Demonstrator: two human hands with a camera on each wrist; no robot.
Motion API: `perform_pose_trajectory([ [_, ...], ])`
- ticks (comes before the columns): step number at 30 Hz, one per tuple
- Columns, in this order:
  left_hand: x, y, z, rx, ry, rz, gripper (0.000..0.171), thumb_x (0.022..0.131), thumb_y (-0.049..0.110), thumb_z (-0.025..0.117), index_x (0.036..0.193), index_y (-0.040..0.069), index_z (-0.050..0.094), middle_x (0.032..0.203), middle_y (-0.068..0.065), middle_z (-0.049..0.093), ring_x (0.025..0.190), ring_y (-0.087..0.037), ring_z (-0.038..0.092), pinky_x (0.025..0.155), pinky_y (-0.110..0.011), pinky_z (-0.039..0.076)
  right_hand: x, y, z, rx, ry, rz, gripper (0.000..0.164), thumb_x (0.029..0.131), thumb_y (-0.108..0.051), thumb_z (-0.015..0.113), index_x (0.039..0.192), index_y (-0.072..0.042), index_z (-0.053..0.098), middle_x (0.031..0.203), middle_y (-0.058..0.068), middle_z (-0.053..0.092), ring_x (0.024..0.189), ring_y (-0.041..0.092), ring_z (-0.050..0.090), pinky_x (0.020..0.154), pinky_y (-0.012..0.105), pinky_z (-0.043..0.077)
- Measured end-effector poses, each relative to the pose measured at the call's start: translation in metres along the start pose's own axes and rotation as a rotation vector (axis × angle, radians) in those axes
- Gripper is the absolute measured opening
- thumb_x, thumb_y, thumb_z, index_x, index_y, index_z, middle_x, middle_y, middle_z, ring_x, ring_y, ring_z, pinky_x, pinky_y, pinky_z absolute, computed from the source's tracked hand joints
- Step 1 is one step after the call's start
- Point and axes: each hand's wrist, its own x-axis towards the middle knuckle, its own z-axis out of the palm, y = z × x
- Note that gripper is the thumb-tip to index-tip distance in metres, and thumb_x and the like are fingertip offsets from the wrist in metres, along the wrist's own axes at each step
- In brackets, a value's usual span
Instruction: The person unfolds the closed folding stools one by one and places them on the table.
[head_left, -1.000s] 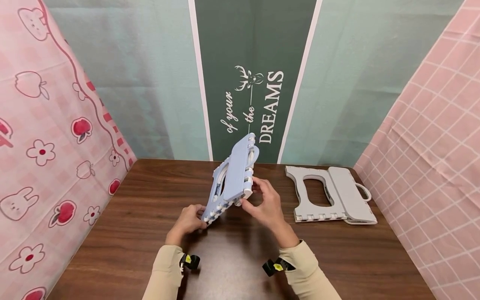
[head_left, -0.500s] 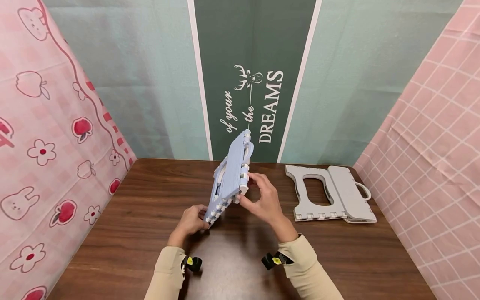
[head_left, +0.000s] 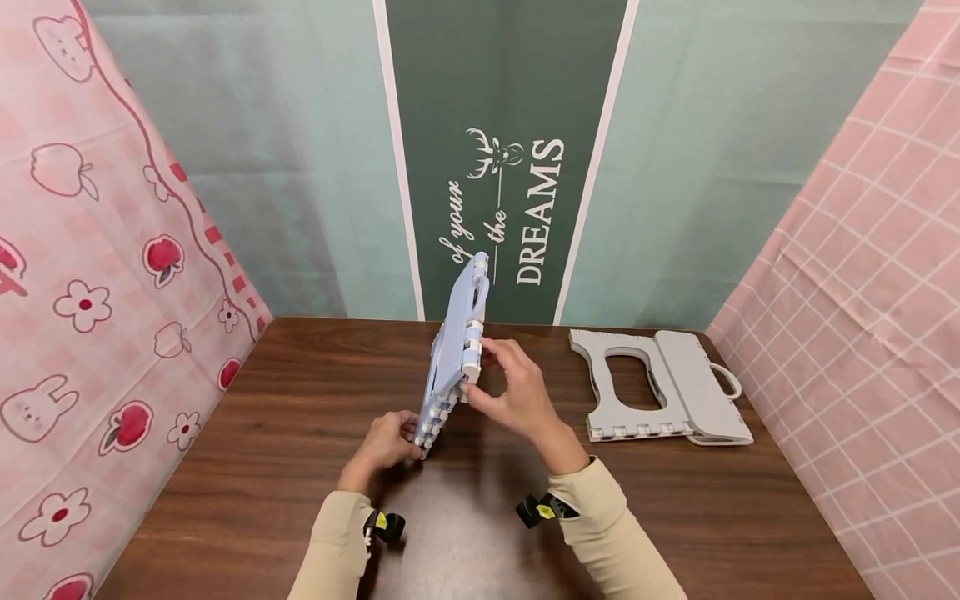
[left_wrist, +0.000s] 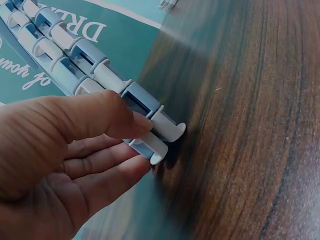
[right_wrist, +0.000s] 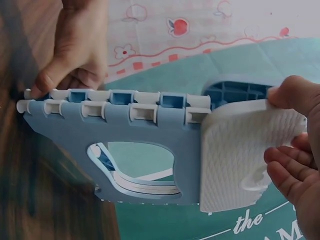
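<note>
A blue and white folding step stool (head_left: 453, 337), folded nearly flat, stands tilted over the table between both hands. My left hand (head_left: 386, 442) pinches its lower near corner; in the left wrist view the thumb lies across the hinge segments (left_wrist: 111, 75) with fingers underneath. My right hand (head_left: 517, 392) holds the near end of the upper part. The right wrist view shows that thumb on the panel edge and the fingers by the white textured panel (right_wrist: 232, 155). An oval opening shows in the blue leg panel (right_wrist: 135, 132). The stool's far side is hidden.
To the right, a light grey folding stool (head_left: 701, 387) lies flat and folded on the brown wooden table (head_left: 300, 367), its handle loop facing right. Pink patterned cloths (head_left: 112, 333) hang at both sides. A green printed curtain (head_left: 510, 83) hangs behind the table.
The blue stool's upper end has swung left, so its broad face now shows more edge-on. My right hand has moved left with it; the left hand has shifted slightly right.
</note>
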Motion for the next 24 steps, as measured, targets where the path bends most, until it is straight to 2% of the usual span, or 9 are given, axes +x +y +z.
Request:
perform_pose_trajectory([
  [8, -0.001, -0.004, -0.005, -0.034, -0.033, 0.036, 0.047, 0.053, -0.008, 0.071, 0.100, -0.005, 0.066, 0.082, -0.003, 0.063, 0.074, -0.019, 0.059, 0.068, -0.028, 0.048, 0.010, 0.002, -0.001, 0.031, -0.064, -0.065, 0.064, 0.063, -0.011, 0.084, 0.118, 0.006, 0.055, 0.103, 0.013, 0.057, 0.084, 0.023, 0.060, 0.074, 0.031, 0.050],
  [15, -0.001, -0.008, -0.007, -0.024, -0.060, 0.053, 0.049, 0.056, -0.006, 0.073, 0.104, -0.005, 0.065, 0.081, -0.003, 0.064, 0.073, -0.017, 0.059, 0.067, -0.027, 0.047, 0.015, 0.003, 0.000, 0.045, -0.121, -0.080, 0.060, 0.066, -0.014, 0.082, 0.117, 0.003, 0.056, 0.099, 0.011, 0.057, 0.084, 0.022, 0.058, 0.076, 0.027, 0.048],
  [20, 0.000, -0.011, -0.006, -0.043, -0.061, 0.060, 0.049, 0.056, -0.005, 0.075, 0.105, -0.005, 0.065, 0.083, -0.004, 0.065, 0.070, -0.013, 0.058, 0.065, -0.025, 0.047, 0.020, 0.005, 0.004, 0.035, -0.124, -0.101, 0.057, 0.067, -0.015, 0.080, 0.115, 0.002, 0.056, 0.097, 0.008, 0.057, 0.084, 0.019, 0.057, 0.074, 0.031, 0.048],
  [24, 0.000, -0.013, -0.007, -0.074, -0.063, 0.042, 0.049, 0.057, -0.005, 0.076, 0.105, -0.006, 0.064, 0.085, -0.005, 0.066, 0.070, -0.012, 0.059, 0.065, -0.026, 0.047, 0.023, 0.005, 0.007, 0.042, -0.125, -0.102, 0.057, 0.066, -0.014, 0.080, 0.114, 0.003, 0.056, 0.093, 0.008, 0.056, 0.082, 0.016, 0.056, 0.072, 0.029, 0.049],
])
